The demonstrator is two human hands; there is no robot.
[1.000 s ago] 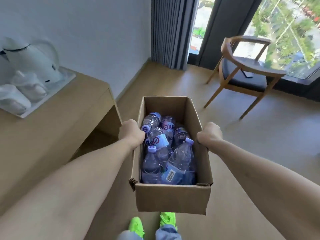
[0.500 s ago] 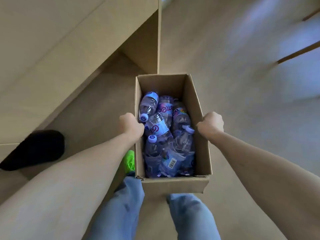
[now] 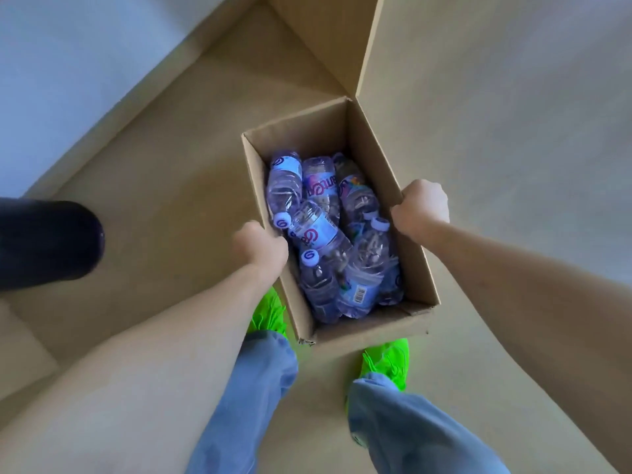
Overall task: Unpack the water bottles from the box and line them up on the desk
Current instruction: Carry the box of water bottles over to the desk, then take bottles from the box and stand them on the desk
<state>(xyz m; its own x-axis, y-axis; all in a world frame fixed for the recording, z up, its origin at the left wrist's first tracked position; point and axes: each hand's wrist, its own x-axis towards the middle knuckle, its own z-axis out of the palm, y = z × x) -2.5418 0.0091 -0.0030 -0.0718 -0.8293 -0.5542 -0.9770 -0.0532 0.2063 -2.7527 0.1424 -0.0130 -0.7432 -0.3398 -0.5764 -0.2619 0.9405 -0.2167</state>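
An open cardboard box (image 3: pixel 362 325) hangs low over the floor between my feet. Several clear water bottles (image 3: pixel 318 230) with white caps and blue labels lie jumbled inside it. My left hand (image 3: pixel 261 248) grips the box's left wall at its rim. My right hand (image 3: pixel 422 206) grips the right wall. The desk (image 3: pixel 68 56) fills the upper left, and its wooden side panel (image 3: pixel 328 39) rises just beyond the box.
A black rounded object (image 3: pixel 48 242) sits at the left edge, under the desk. My bright green shoes (image 3: pixel 386 362) and blue jeans stand on the beige floor below the box. Open floor stretches to the right.
My view has tipped from the room straight down to the floor. The box has gone down with both hands still on it, and it has turned a little.
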